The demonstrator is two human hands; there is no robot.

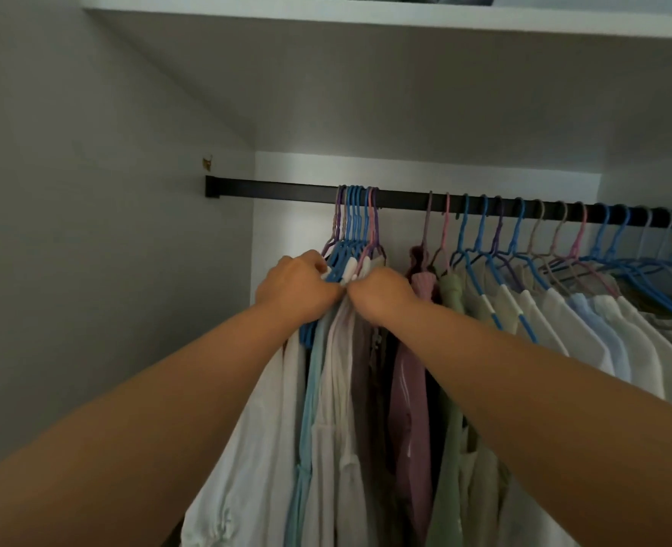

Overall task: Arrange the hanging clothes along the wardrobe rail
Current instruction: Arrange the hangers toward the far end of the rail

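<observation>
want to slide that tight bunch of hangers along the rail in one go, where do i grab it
Grip the bunched hangers at the shoulders just below the hooks, one hand per side, as the left hand and right hand do. The hooks sit packed together on the rail, so squeezing there should move them together.

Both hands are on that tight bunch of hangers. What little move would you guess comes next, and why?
Probably sliding the bunched hangers left along the rail. Both the left hand and right hand grip that bunch, and bare rail lies to its left.
</observation>
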